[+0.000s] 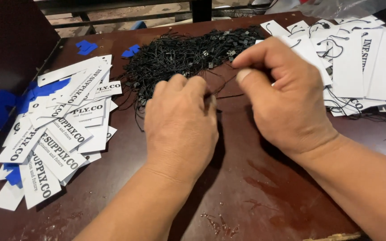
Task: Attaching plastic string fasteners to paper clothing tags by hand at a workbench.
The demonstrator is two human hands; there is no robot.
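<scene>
A thin black string [224, 85] runs between both hands at frame centre, just below the heap of black strings [188, 56]. The left hand [182, 127] seems to pinch its end, fingers curled under; the right hand [282, 96] presses thumb to forefinger on it. White printed tags [59, 134] lie left, strung tags [362, 67] upper right, on the dark red table [246, 187].

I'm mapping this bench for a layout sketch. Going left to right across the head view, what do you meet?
Blue scraps → unstrung white tags → left hand → right hand → strung white tags.
</scene>
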